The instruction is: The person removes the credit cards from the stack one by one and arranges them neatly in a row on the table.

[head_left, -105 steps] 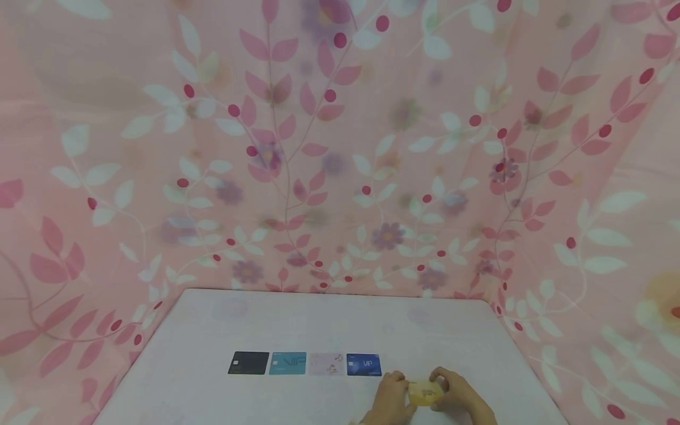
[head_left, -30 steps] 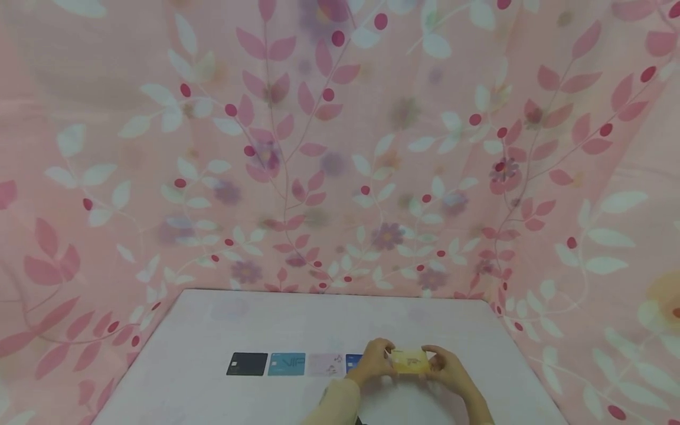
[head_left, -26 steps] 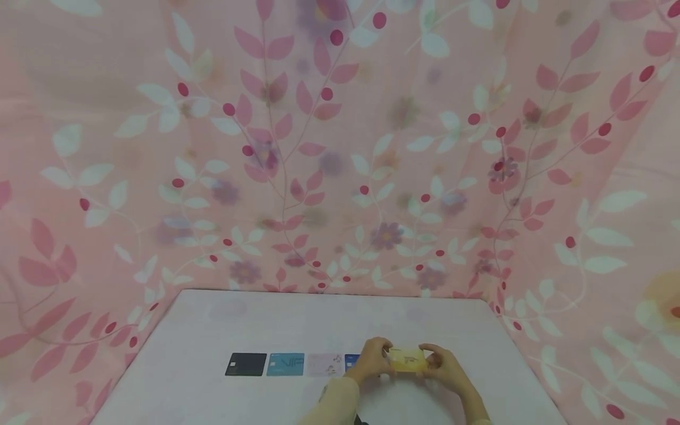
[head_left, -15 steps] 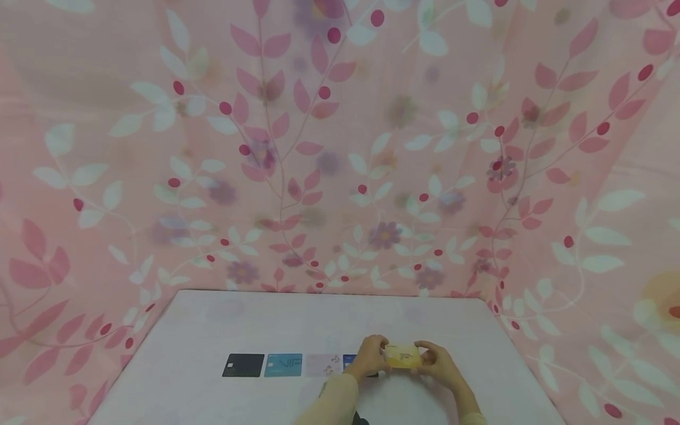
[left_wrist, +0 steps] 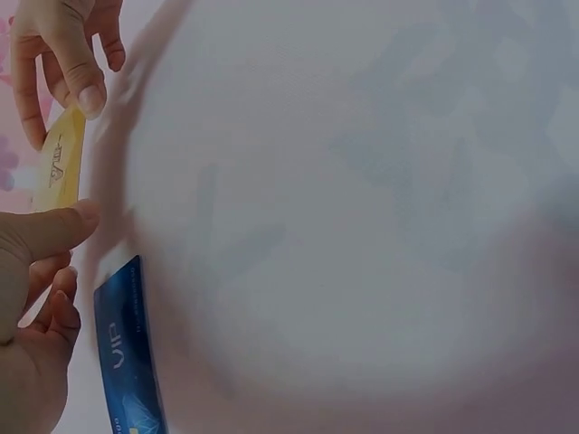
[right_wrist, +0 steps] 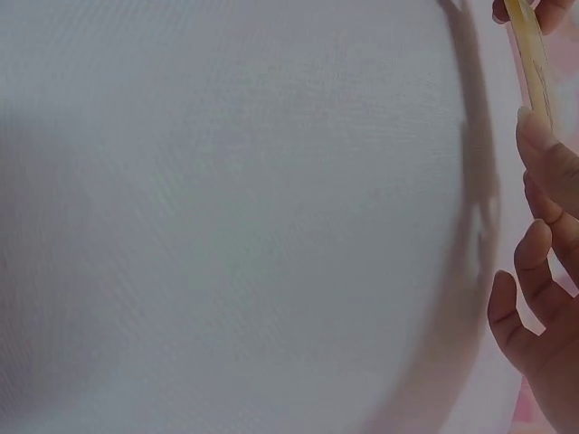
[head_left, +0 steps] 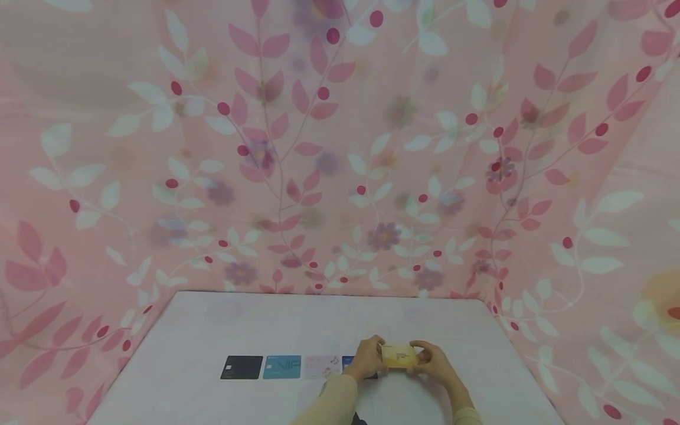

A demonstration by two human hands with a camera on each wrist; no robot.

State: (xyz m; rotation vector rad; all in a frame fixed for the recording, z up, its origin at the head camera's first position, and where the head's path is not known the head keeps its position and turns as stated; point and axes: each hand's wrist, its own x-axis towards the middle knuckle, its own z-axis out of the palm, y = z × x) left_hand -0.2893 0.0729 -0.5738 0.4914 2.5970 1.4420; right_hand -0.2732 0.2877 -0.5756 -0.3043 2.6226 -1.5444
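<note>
A yellow card [head_left: 398, 356] with dark lettering is held at its two short ends, right of the row of cards. My left hand [head_left: 366, 358] pinches its left end between thumb and fingers. At the other end my right hand [head_left: 432, 362] pinches it the same way, with the remaining fingers loosely bent in the right wrist view. Just below the left hand in the left wrist view lies a blue VIP card [left_wrist: 128, 353]; in the head view that hand covers most of it.
Left of the hands, a black card [head_left: 241, 367], a teal VIP card [head_left: 282, 366] and a pale pink flowered card [head_left: 321, 366] lie in a row on the white table [head_left: 265, 324]. A pink flowered cloth [head_left: 340, 147] hangs behind and at the sides.
Both hands have lifted the yellow card from the table's front up and left, level with the row. The left hand has come over the blue card. Lately they shift only slightly left.
</note>
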